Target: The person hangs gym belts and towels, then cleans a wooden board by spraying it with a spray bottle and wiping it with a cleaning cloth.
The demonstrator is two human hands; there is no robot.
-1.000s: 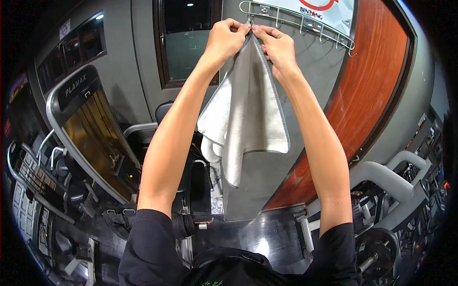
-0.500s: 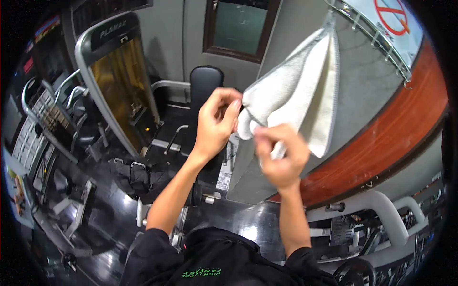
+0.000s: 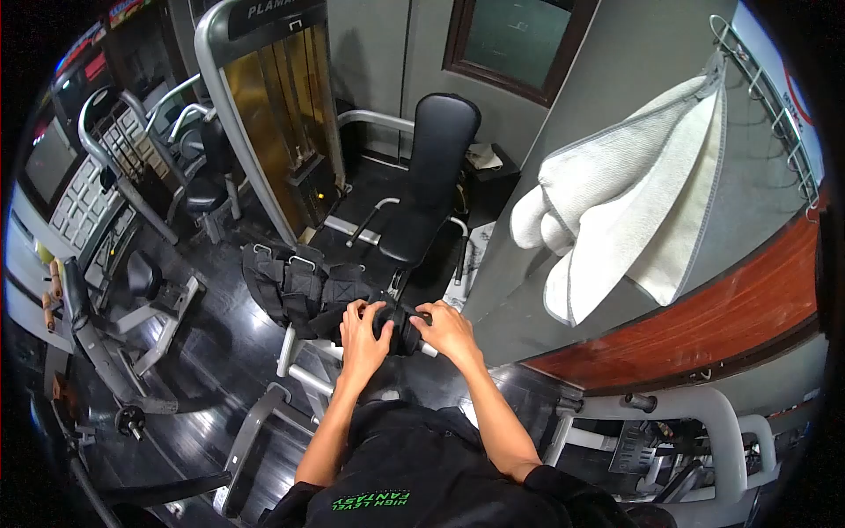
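Observation:
My left hand [image 3: 363, 341] curls over the left part of a black padded roll [image 3: 398, 331] on a metal bar in front of me. From the other side, my right hand [image 3: 450, 334] has its fingers and thumb bent against the roll's right end. Both hands are low and close together. Black straps with metal rings [image 3: 299, 283] lie just left of the roll. A white towel [image 3: 620, 198] with a grey edge hangs from a wall hook, up and right of my hands, folded and touched by neither.
A black padded seat [image 3: 431, 176] stands ahead beside a weight-stack machine [image 3: 273, 132]. On the right are a wire hook rack [image 3: 775, 114], a reddish wooden panel [image 3: 687, 330] and a pale machine frame [image 3: 704, 414]. More gym machines [image 3: 145, 308] fill the left.
Both hands have left the towel and come down to the black roll. The towel now hangs free on its hook. My view has turned left and down.

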